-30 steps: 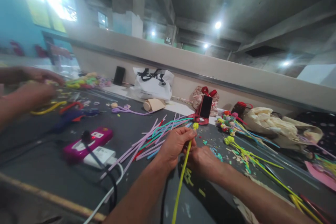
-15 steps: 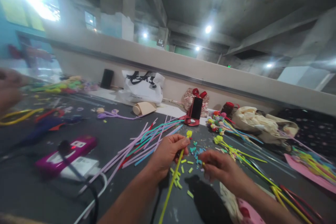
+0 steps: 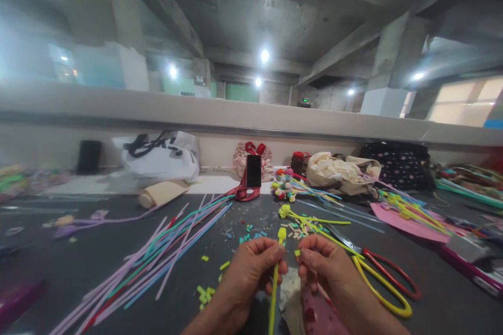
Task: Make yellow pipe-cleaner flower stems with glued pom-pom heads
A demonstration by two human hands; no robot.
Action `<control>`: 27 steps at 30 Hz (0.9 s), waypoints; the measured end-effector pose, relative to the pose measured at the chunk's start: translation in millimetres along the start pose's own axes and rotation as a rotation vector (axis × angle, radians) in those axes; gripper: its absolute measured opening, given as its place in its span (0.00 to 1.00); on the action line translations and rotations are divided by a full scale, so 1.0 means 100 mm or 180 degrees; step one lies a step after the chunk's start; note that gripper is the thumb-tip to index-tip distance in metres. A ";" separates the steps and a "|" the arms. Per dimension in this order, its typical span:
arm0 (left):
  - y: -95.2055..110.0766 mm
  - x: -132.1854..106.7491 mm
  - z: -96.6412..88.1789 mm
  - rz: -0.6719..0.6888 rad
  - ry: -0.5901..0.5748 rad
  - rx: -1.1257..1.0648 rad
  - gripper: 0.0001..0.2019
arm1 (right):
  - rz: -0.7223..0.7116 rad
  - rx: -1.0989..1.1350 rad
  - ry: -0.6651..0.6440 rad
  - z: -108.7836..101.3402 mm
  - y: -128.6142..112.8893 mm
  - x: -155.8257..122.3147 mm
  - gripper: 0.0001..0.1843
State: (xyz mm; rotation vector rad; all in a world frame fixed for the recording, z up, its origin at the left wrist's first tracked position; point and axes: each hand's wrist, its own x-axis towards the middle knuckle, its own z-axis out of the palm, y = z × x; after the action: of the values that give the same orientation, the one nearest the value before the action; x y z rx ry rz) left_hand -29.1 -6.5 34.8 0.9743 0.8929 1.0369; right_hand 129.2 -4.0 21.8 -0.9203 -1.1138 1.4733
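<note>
My left hand point(image 3: 251, 267) pinches a yellow pipe cleaner point(image 3: 273, 303) just below its bud-shaped tip. The stem hangs down toward me. Close by on the right, my right hand point(image 3: 326, 267) holds a small yellow piece point(image 3: 297, 253) between thumb and fingertips, apart from the tip. More cut yellow pieces point(image 3: 205, 294) lie left of my left forearm, partly hidden by it. Beyond my hands, blue-green bits point(image 3: 247, 233) and a finished-looking yellow stem with a bud point(image 3: 285, 211) rest on the dark table.
Lilac, teal, red and blue pipe cleaners point(image 3: 157, 251) spread across the left. Scissors point(image 3: 365, 254) with red and yellow handles lie at right. A phone point(image 3: 253, 170) leans at the back, near a cloth bag point(image 3: 341, 172). Pink paper point(image 3: 393, 222) carries colourful stems.
My view has turned right. My right hand has come closer to my left and now pinches a small yellow piece near the stem's tip. My left hand keeps its hold.
</note>
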 end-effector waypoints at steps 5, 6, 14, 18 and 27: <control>-0.20 0.13 0.08 -0.0098 -0.0062 -0.0402 0.14 | -0.0101 -0.0169 0.0109 -0.10 0.05 0.00 0.13; -0.22 0.14 0.09 -0.0124 -0.0077 -0.0420 0.13 | -0.0130 -0.0232 0.0129 -0.11 0.05 0.00 0.13; -0.24 0.08 0.16 -0.0165 -0.0012 -0.0346 0.13 | -0.0213 -0.0508 0.0176 -0.04 0.01 -0.08 0.10; -0.25 0.05 0.14 -0.0012 -0.0039 -0.0162 0.13 | -0.0337 -0.0569 0.0234 -0.04 0.09 -0.07 0.10; -0.18 0.03 0.15 0.0305 0.0084 0.0440 0.13 | 0.0046 -0.0203 -0.0173 -0.05 0.10 -0.10 0.13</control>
State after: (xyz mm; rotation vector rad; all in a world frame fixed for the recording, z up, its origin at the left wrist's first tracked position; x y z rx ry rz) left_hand -9.3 -10.4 22.2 1.1302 0.9571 1.0819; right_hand 133.0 -13.7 10.5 -0.9390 -1.2021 1.4894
